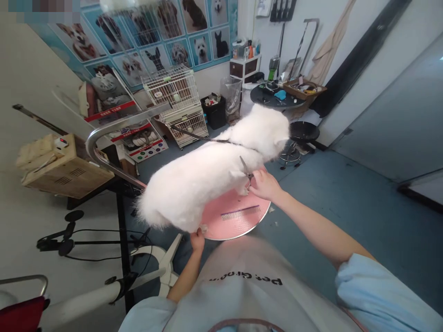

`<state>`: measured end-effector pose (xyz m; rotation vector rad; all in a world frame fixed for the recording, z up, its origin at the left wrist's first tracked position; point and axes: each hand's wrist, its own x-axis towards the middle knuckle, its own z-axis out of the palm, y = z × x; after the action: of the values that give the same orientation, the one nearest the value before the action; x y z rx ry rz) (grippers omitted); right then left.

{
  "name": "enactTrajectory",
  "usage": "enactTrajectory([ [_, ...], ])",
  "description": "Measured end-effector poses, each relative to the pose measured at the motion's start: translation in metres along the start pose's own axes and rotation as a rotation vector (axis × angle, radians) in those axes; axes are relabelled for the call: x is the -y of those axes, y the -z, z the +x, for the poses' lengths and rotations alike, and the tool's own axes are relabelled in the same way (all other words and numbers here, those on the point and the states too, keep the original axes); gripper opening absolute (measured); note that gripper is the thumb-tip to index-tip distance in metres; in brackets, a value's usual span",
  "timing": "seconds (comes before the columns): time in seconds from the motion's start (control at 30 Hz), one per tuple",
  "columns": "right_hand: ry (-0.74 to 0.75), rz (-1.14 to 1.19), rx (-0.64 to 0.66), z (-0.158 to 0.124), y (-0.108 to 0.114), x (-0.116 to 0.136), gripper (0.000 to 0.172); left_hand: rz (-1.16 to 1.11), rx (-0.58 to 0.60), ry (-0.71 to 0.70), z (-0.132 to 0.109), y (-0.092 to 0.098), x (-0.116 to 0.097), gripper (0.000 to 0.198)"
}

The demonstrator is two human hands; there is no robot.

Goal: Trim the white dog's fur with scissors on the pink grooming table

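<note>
A fluffy white dog (207, 173) stands on a round pink grooming table (242, 226), tethered by a dark leash (200, 137) to a metal arm (114, 127). My right hand (265, 184) is closed on a pair of scissors (245, 168), whose blades point up into the fur near the dog's front leg. My left hand (197, 240) is closed on the dog's hind paw at the table's near edge. A metal comb (240, 212) lies flat on the pink top in front of me.
White wire cages (176, 99) stand stacked against the back wall under dog posters. A round dark table (273, 99) with tools and a black stool (302, 133) lie beyond the dog. At left are a wooden box (65, 170) and a dryer stand (65, 240).
</note>
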<state>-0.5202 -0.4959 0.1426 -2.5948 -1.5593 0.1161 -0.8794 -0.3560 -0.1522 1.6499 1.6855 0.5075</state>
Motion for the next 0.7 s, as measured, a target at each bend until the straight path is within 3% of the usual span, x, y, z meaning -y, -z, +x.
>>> enactTrajectory([
  [0.2, -0.015, 0.013, 0.074, 0.003, 0.006, 0.001, 0.035, 0.011, -0.041, -0.075, 0.001, -0.002, -0.001, 0.053],
  [0.4, 0.059, -0.013, 0.065, 0.004, 0.01, 0.008, 0.039, 0.012, -0.009, -0.048, -0.001, -0.003, -0.001, 0.034],
  [0.57, 0.069, 0.021, 0.1, 0.003, 0.014, 0.013, 0.038, 0.002, -0.013, -0.026, -0.002, -0.003, 0.0, 0.047],
  [0.7, 0.099, 0.012, 0.086, 0.003, 0.014, 0.016, 0.039, -0.011, -0.002, -0.007, -0.001, -0.003, 0.0, 0.034],
])
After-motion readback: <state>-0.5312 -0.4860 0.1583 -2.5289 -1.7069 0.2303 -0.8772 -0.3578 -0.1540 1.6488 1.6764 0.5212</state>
